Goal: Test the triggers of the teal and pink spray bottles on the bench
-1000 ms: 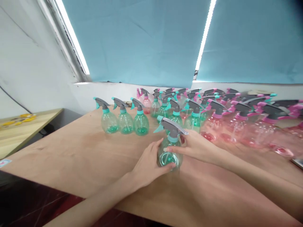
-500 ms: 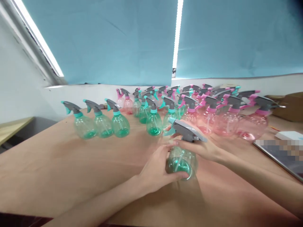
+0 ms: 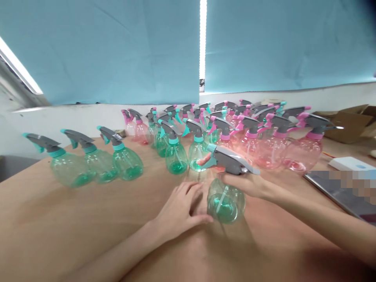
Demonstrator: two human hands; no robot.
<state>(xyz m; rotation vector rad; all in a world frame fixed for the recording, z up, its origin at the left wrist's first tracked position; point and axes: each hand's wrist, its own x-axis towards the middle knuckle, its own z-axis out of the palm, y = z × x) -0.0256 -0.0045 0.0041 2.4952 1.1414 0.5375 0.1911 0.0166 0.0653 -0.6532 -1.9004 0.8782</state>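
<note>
A green spray bottle (image 3: 225, 200) with a grey and teal trigger head hangs tilted just above the brown table (image 3: 73, 219). My right hand (image 3: 248, 183) is closed round its neck and trigger head, one finger out along the nozzle. My left hand (image 3: 179, 209) rests on the table just left of the bottle, fingers spread and loose, thumb near its base. I cannot tell whether it still touches the bottle.
Three green spray bottles (image 3: 96, 164) stand in a row at the left. Several more green bottles (image 3: 175, 156) and pink bottles (image 3: 273, 145) crowd the back. A tablet (image 3: 340, 188), a white box (image 3: 351, 163) and a cardboard box (image 3: 348, 121) lie at the right.
My view has swung to the right. My left hand has come off the bottle's body and opened; my right hand keeps the bottle by its head, tilted.
</note>
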